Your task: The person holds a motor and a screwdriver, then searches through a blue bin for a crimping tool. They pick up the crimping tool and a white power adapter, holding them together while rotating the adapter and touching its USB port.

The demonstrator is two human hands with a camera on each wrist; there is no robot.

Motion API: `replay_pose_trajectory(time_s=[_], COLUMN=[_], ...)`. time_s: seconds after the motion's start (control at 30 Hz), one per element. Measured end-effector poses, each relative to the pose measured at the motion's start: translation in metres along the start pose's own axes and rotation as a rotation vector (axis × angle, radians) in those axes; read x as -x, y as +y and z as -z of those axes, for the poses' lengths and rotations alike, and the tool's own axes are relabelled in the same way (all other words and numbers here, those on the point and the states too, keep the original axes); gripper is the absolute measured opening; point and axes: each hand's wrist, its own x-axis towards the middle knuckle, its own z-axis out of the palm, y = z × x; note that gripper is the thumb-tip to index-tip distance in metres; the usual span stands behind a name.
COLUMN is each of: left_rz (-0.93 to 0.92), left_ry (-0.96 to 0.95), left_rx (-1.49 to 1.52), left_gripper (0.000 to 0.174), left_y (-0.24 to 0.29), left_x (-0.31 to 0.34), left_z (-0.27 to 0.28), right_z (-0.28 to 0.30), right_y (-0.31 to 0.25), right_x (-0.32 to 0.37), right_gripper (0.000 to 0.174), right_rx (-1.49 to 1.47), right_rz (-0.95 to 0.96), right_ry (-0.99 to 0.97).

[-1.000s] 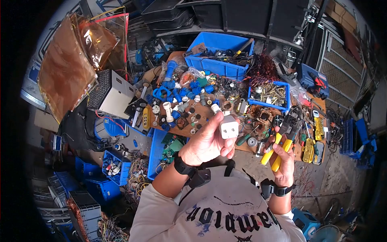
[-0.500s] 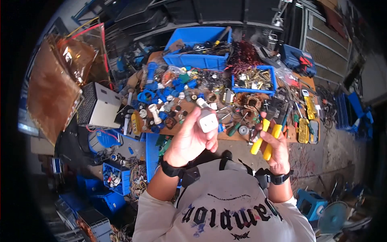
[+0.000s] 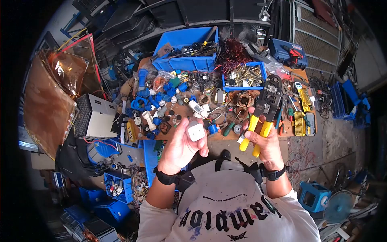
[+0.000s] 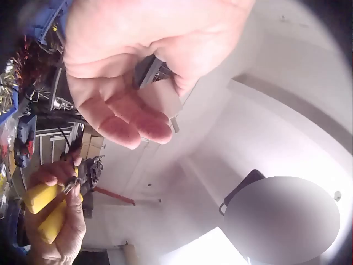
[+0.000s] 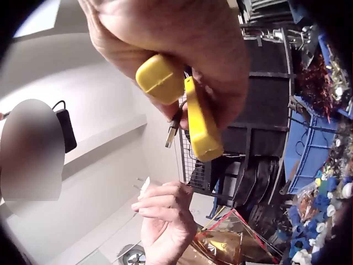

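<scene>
My left hand (image 3: 177, 147) holds a white charger plug (image 3: 196, 131) between thumb and fingers, its two-pin face turned up. In the right wrist view the metal pins (image 5: 140, 183) stick out past the fingertips. My right hand (image 3: 268, 147) grips wire-stripper pliers (image 3: 269, 97) by their yellow handles, dark head pointing away from my body. A small USB cable end (image 5: 172, 137) hangs at the same hand, beside the handles. The two hands are apart, over the near edge of the bench.
Blue and white plastic fittings (image 3: 151, 105) and scrap cover the bench. Behind stand a blue bin (image 3: 183, 63) of tools and a blue tray (image 3: 225, 87) of metal pieces. A green-handled screwdriver (image 3: 228, 129) lies near the front edge. Blue crates (image 3: 131, 189) stand on the floor at left.
The head view has swung, shifting the bench leftward and up. The charger plug sits lower over the bench edge. The pliers' head shows more fully; both holds persist.
</scene>
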Motion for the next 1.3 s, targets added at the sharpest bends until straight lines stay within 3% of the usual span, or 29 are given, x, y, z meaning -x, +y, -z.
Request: replay_pose_trajectory(time_s=[0.17,0.23,0.37,0.43,0.5,0.57,0.6,0.83,1.3], left_rz=[-0.004,-0.02,-0.011,0.035,0.008,-0.199,-0.222,-0.311,-0.294], left_ry=[-0.046,0.085,0.196,-0.026,0.018,0.144,0.149,0.017,-0.065], left_rx=[-0.072,-0.165,-0.078,-0.114,-0.205,-0.937,-0.906,-1.184,-1.063], left_gripper=[0.042,0.034,0.028,0.024,0.02,0.015,0.021,0.016,0.012], left_y=[-0.003,-0.002,-0.005,-0.009,-0.015,-0.021,-0.025,-0.026,-0.02], left_x=[0.001,0.002,-0.003,-0.005,-0.004,-0.005,-0.007,-0.008,-0.002], left_z=[0.0,-0.016,-0.017,-0.002,-0.014,-0.024,-0.028,-0.032,-0.029], right_z=[-0.004,-0.006,-0.007,-0.007,-0.008,-0.01,-0.011,-0.018,-0.025], right_y=[-0.001,0.0,0.0,0.0,-0.001,-0.001,-0.001,-0.004,-0.014], right_x=[-0.002,-0.002,-0.003,-0.003,-0.002,-0.002,-0.002,0.004,0.013], right_gripper=[0.062,0.062,0.06,0.058,0.057,0.057,0.057,0.057,0.053], right_rx=[0.03,0.021,0.07,0.079,0.11,0.107,0.104,0.062,0.063], right_rz=[0.039,0.058,0.102,0.127,0.137,0.149,0.164,0.165,0.154], right_ry=[-0.039,-0.044,-0.08,-0.108,-0.119,-0.132,-0.144,-0.188,-0.213])
